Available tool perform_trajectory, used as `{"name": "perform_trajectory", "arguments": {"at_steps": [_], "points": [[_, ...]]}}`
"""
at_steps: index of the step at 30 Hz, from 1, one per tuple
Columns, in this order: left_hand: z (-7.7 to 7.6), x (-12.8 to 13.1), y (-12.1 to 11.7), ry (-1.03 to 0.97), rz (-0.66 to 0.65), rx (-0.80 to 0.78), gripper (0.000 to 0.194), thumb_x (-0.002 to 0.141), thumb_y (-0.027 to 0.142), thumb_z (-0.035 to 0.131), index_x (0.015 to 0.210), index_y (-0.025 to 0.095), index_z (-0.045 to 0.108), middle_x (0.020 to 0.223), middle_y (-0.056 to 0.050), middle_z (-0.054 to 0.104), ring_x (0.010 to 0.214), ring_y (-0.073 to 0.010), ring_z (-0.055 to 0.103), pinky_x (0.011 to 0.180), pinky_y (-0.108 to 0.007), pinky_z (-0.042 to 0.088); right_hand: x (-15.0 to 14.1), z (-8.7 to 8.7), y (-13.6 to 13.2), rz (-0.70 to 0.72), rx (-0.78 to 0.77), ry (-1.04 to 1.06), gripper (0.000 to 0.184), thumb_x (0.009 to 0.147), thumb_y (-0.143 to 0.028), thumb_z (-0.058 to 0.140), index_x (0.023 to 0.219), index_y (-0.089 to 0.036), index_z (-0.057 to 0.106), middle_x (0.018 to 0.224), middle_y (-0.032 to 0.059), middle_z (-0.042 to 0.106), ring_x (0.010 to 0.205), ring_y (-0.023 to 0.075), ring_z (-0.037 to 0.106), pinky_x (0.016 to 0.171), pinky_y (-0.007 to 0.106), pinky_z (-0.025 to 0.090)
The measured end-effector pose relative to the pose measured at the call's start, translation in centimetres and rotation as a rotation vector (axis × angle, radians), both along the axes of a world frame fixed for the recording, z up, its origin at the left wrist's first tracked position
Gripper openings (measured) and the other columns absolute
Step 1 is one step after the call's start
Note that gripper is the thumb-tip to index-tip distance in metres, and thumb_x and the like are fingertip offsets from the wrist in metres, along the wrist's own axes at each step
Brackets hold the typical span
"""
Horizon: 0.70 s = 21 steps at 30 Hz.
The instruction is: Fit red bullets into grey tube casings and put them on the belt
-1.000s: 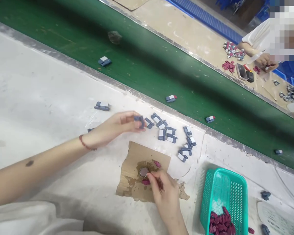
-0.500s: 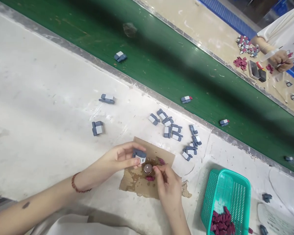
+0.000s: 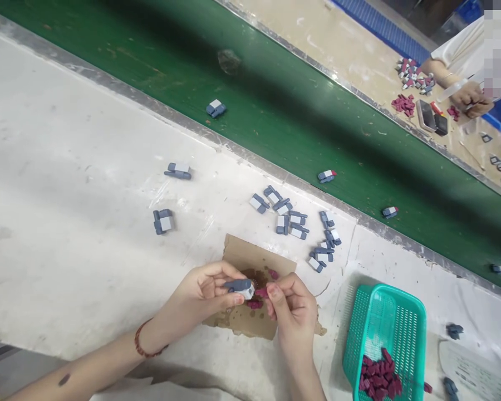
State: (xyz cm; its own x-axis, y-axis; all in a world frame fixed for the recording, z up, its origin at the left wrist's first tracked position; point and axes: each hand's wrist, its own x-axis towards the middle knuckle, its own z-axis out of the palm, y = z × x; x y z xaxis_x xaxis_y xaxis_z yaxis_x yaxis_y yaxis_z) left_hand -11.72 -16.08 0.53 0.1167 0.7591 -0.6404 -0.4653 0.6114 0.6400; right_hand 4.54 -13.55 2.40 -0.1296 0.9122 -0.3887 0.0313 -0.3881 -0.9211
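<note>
My left hand (image 3: 217,289) is closed on a small blue-and-white plastic part (image 3: 241,287), its white end turned to the right. Pinched in my right hand (image 3: 291,303) is a small maroon piece (image 3: 261,293), right against or very near that white end; I cannot tell whether they touch. Both hands are over a stained cardboard piece (image 3: 259,250). Two more maroon pieces lie on the cardboard, one (image 3: 254,304) below the held parts and one (image 3: 273,274) above. The round cap seen there earlier is now mostly hidden behind my hands.
Several blue-and-white parts (image 3: 283,224) lie on the white table (image 3: 87,223). A green basket (image 3: 421,334) holding maroon pieces (image 3: 379,376) stands at right. Similar parts ride on the green belt (image 3: 267,111). Across it, a co-worker's hands (image 3: 471,100) work near small piles.
My left hand has brought the blue-and-white part down and right, over the cardboard. My right hand has lifted a maroon piece from beside the round cap up to it.
</note>
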Motion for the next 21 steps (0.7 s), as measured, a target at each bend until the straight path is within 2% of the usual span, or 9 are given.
{"name": "perform_trajectory", "arguments": {"at_steps": [4, 8, 16, 21], "points": [[0.5, 0.0, 0.1, -0.093, -0.006, -0.011, 0.046, 0.057, 0.044, 0.087, 0.089, 0.017, 0.068, 0.078, -0.001, 0.071, 0.06, -0.0111, 0.064, 0.06, -0.021, 0.052, 0.3, -0.2, -0.1, 0.022, 0.057, 0.043, 0.028, 0.081, -0.044, 0.068, 0.069, -0.019, 0.062, 0.054, -0.0026, 0.058, 0.047, 0.0101, 0.049, 0.046, 0.021, 0.042], [1.0, -0.1, 0.2, -0.175, -0.076, -0.033, 0.048, 0.061, 0.05, 0.084, 0.09, 0.017, 0.067, 0.062, 0.002, 0.064, 0.052, -0.0106, 0.059, 0.056, -0.021, 0.049, 0.8, 0.2, 0.2, 0.114, 0.135, 0.059, 0.016, 0.083, -0.036, 0.068, 0.078, -0.021, 0.069, 0.072, 0.0015, 0.068, 0.064, 0.0137, 0.061, 0.059, 0.024, 0.049], [1.0, -0.4, -0.3, -0.181, -0.136, -0.058, 0.05, 0.061, 0.053, 0.082, 0.093, 0.017, 0.067, 0.065, 0.001, 0.063, 0.054, -0.0128, 0.059, 0.059, -0.027, 0.051, 0.7, 0.7, 0.2, 0.24, 0.179, 0.023, 0.018, 0.088, -0.036, 0.062, 0.08, -0.021, 0.067, 0.075, 0.0024, 0.069, 0.069, 0.0157, 0.063, 0.064, 0.026, 0.05], [0.9, -0.3, -0.2, -0.12, -0.175, -0.039, 0.047, 0.066, 0.05, 0.079, 0.097, 0.017, 0.067, 0.065, 0.001, 0.063, 0.056, -0.0137, 0.059, 0.061, -0.028, 0.052, 0.7, 0.6, 0.0, 0.285, 0.176, -0.095, 0.017, 0.088, -0.035, 0.062, 0.081, -0.021, 0.069, 0.075, 0.0024, 0.069, 0.069, 0.0155, 0.062, 0.065, 0.026, 0.049]]}}
